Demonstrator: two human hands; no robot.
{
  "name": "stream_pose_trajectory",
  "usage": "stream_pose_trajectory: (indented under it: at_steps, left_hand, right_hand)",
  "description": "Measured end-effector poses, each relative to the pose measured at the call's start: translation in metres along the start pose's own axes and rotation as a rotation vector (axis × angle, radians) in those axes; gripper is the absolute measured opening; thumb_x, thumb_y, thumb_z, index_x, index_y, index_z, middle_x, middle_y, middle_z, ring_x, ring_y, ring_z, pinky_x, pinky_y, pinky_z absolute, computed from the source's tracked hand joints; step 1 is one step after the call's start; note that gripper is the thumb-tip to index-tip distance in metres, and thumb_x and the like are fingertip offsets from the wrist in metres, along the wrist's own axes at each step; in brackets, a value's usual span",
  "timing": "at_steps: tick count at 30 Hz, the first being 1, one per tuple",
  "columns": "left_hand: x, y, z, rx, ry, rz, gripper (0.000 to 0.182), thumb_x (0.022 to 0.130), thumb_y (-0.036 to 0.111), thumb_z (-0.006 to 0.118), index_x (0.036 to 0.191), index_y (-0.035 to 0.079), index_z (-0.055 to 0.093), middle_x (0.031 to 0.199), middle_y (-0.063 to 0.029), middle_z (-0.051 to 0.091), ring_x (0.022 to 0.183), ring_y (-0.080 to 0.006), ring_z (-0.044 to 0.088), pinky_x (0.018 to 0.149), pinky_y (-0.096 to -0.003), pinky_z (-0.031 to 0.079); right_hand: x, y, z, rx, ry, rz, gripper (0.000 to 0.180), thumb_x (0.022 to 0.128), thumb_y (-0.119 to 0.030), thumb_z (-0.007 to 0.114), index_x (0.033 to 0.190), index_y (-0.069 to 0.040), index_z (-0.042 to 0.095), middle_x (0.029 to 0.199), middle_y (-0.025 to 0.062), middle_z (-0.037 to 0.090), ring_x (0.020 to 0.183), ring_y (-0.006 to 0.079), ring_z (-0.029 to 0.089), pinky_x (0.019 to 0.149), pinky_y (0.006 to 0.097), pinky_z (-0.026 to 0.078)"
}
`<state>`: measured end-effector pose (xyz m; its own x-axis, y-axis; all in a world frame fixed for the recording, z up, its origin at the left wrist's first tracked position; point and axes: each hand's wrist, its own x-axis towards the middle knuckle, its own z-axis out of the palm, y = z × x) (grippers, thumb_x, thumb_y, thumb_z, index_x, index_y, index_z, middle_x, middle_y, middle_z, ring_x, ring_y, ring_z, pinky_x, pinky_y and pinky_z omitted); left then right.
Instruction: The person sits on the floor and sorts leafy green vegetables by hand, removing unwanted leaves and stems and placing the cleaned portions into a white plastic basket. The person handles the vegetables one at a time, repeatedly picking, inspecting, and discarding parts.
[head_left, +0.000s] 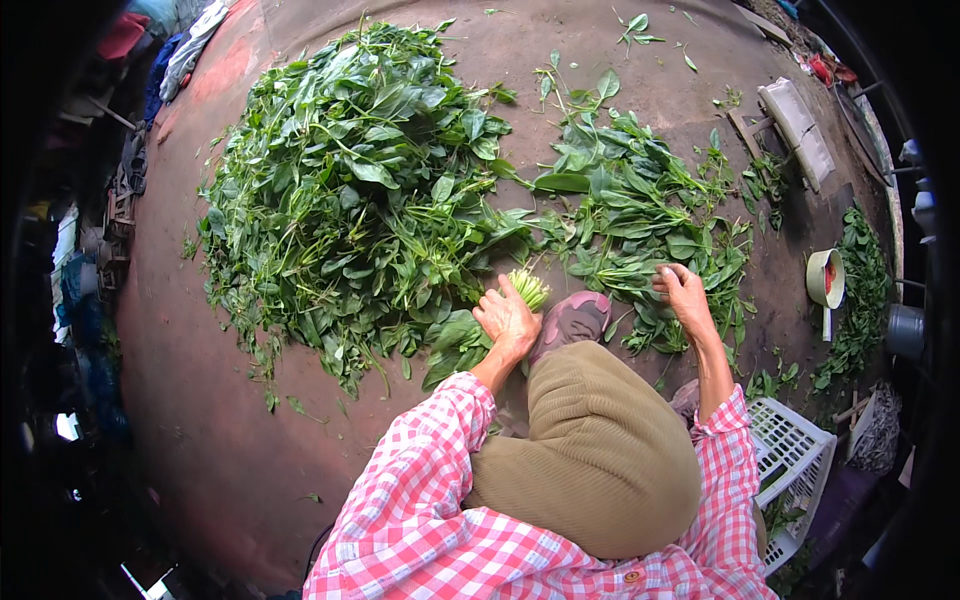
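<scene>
My left hand (508, 319) is wrapped around a bunch of leafy greens (459, 341) that look like spinach. Its pale cut stems (530, 289) point up and away past my thumb, while the leaves hang towards me on the left. Over the near right part of a smaller, spread-out heap of greens (637, 202) is my right hand (686, 304), thumb and fingers bent together. Whether a stem is pinched between them cannot be made out. A large mound of loose greens (360, 187) rises beyond my left hand. My shoe (570, 322) is close beside the bunch.
Loose leaves are scattered on the brown ground sheet (225, 450). On the right are a light green dipper (817, 277) with something red inside, a low padded stool (799, 135), more greens (855, 300) and a white plastic crate (787, 442). Cloths (191, 52) lie far left.
</scene>
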<state>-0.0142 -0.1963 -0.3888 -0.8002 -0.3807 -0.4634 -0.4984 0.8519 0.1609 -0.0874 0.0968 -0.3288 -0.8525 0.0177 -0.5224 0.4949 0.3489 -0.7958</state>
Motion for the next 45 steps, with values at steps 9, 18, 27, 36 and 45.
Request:
stream_pose_trajectory:
  at_steps: [9, 18, 27, 36, 45]
  left_hand:
    - [-0.016, 0.014, 0.029, 0.14, 0.163, 0.106, 0.12, 0.069, 0.064, 0.08, 0.155, 0.005, 0.021, 0.125, -0.0252, 0.048, 0.118, -0.0399, 0.046, 0.106, -0.0604, 0.03]
    - [-0.001, 0.009, -0.04, 0.075, -0.221, 0.162, 0.108, 0.074, 0.058, 0.078, 0.153, 0.004, 0.028, 0.142, -0.0316, 0.04, 0.129, -0.048, 0.041, 0.108, -0.0591, 0.034]
    - [0.15, -0.086, -0.158, 0.575, 0.368, 0.412, 0.014, 0.076, 0.008, 0.065, 0.09, 0.009, 0.069, 0.1, -0.0157, 0.058, 0.098, -0.0349, 0.059, 0.075, -0.0469, 0.048]
    - [0.133, -0.038, -0.252, 0.171, 0.244, 0.767, 0.014, 0.08, 0.008, 0.073, 0.093, 0.007, 0.069, 0.089, -0.0118, 0.07, 0.092, -0.0331, 0.064, 0.086, -0.0428, 0.05]
    - [0.088, 0.098, -0.292, -0.353, -0.198, 0.751, 0.023, 0.093, 0.019, 0.069, 0.105, 0.0, 0.073, 0.073, -0.0051, 0.069, 0.063, -0.008, 0.056, 0.06, -0.0285, 0.047]
  right_hand:
    - [-0.002, 0.048, -0.006, -0.119, -0.055, -0.107, 0.032, 0.1, -0.021, 0.054, 0.118, 0.003, 0.064, 0.098, 0.0114, 0.071, 0.088, 0.0168, 0.067, 0.078, 0.03, 0.052]
    - [-0.016, 0.035, 0.005, -0.376, -0.113, -0.268, 0.027, 0.095, -0.017, 0.061, 0.114, 0.002, 0.065, 0.103, 0.0212, 0.07, 0.096, 0.0343, 0.069, 0.086, 0.0403, 0.052]
    - [-0.017, 0.031, 0.008, -0.495, -0.145, -0.292, 0.026, 0.095, -0.015, 0.061, 0.115, 0.001, 0.064, 0.106, 0.0198, 0.068, 0.097, 0.036, 0.066, 0.086, 0.0404, 0.051]
    - [-0.02, -0.008, -0.014, -0.528, -0.214, -0.37, 0.025, 0.094, -0.017, 0.062, 0.114, -0.002, 0.063, 0.104, 0.0188, 0.066, 0.097, 0.0389, 0.064, 0.084, 0.0441, 0.051]
    - [-0.034, -0.103, -0.058, -0.489, -0.194, -0.608, 0.025, 0.092, -0.014, 0.067, 0.113, 0.0, 0.063, 0.104, 0.0174, 0.065, 0.097, 0.0345, 0.065, 0.084, 0.0415, 0.052]
